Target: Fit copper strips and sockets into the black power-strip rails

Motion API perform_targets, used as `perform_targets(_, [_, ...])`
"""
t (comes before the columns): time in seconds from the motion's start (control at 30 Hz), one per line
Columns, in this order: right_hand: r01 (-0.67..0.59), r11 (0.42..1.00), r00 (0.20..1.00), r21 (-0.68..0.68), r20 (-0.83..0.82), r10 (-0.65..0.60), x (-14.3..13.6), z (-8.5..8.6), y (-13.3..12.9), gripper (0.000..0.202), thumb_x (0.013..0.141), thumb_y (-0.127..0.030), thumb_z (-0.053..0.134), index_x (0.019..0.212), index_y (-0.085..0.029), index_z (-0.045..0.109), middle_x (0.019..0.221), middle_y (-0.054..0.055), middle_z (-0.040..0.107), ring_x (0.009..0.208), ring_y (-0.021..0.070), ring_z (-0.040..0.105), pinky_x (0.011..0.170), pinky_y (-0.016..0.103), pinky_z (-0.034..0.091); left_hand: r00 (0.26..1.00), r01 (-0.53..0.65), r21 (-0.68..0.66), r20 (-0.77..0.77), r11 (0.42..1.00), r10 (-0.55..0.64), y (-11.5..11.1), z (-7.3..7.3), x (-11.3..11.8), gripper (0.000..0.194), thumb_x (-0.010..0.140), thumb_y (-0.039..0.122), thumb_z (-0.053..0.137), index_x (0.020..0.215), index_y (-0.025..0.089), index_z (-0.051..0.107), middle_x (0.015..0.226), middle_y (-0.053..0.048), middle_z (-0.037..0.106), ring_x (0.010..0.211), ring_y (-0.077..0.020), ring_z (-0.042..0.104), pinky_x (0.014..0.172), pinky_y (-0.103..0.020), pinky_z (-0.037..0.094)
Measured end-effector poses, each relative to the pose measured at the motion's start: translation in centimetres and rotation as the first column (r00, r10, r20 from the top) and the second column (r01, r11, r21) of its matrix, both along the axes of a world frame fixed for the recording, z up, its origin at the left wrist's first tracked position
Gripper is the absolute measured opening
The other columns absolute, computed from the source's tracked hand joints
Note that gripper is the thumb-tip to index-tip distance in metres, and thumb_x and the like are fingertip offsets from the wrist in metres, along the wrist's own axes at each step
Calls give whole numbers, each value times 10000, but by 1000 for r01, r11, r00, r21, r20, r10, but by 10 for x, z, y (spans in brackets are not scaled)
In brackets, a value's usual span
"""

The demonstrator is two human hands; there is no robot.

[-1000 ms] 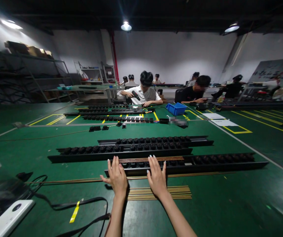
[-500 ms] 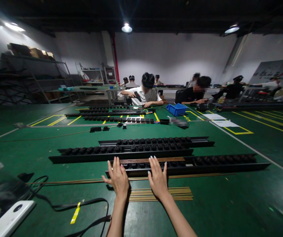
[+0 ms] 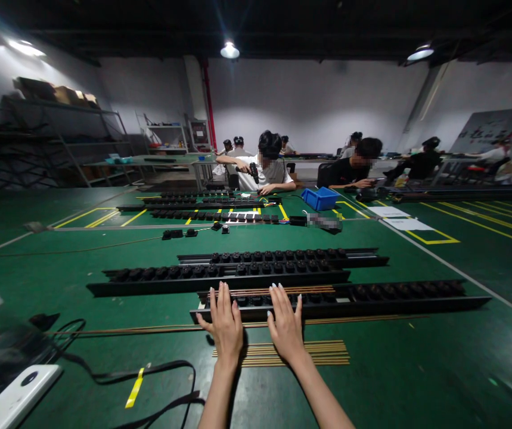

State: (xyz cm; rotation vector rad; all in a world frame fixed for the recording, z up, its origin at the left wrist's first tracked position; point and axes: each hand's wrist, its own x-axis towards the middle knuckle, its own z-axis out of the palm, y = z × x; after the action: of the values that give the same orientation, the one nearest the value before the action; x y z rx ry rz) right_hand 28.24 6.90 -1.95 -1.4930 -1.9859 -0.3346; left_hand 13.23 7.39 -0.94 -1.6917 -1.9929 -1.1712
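My left hand (image 3: 227,325) lies flat with fingers apart over the left part of the nearest black channel rail (image 3: 399,305). Beside it, my right hand (image 3: 286,325) rests on the same rail, its fingers stretched out too. Thin copper-coloured rods (image 3: 312,290) lie lengthwise on the rail, under or just at my fingertips; exact contact cannot be made out. Round black units (image 3: 410,289) fill the rail's right part. A bundle of short brass-coloured rods (image 3: 327,353) lies on the green table below my hands. Longer thin rods (image 3: 148,328) run across the table under my wrists.
Two more black rails with round units (image 3: 220,285) lie just beyond. To the left are a black strap (image 3: 148,370), a white device (image 3: 18,393) and a clear container (image 3: 5,339). Across the table, a person (image 3: 267,170) holds a power drill (image 3: 254,173) near a blue bin (image 3: 319,198).
My left hand has slid right, closer to my right hand, uncovering the rail's left end. My right hand has stayed in place. The person opposite has raised the drill arm slightly.
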Motion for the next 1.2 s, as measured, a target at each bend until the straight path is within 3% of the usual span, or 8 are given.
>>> perform_targets(0.1, [1,1000,1000,-14,-6,-1,0,2,-1,633,903,-160,299,1486,-223,61,1464,64,369,1370,188,286,1128,524,18,997,71,-36,-28,997,-72,0,-2,2,468,972,261,244,1440,275,236,1409,-69,459,1356,-208,320,1097,-568,-58])
perform_targets(0.47, [-11,1000,1000,-13,-27,11,1,-1,0,622,907,-180,303,1485,-218,76,1461,63,376,1370,185,284,1127,522,7,985,160,-71,-53,985,-164,-1,-2,14,486,959,239,260,1443,278,222,1418,-76,445,1335,-201,358,1100,-541,-47])
perform_targets(0.63, [-7,1000,1000,1,-15,7,1,-2,1,623,904,-189,309,1485,-218,86,1453,71,388,1365,199,294,1125,529,14,987,145,-85,-58,986,-151,-3,-1,19,492,952,237,267,1442,261,238,1424,-92,431,1339,-214,352,1095,-551,-63])
perform_targets(0.8, [-10,1000,1000,-4,-10,10,1,0,0,617,906,-196,307,1485,-222,94,1453,70,389,1365,198,295,1127,522,26,954,262,-115,-121,958,-275,-4,-2,25,499,942,212,279,1435,281,250,1417,-75,443,1326,-194,375,1102,-527,-94])
perform_targets(1.2, [-18,1000,1000,-14,-18,17,1,0,0,586,911,-202,307,1477,-205,153,1468,62,363,1379,180,263,1131,508,-21,936,308,-119,-138,944,-323,-7,-1,37,508,934,183,294,1433,271,257,1430,-59,427,1347,-170,338,1109,-488,-114])
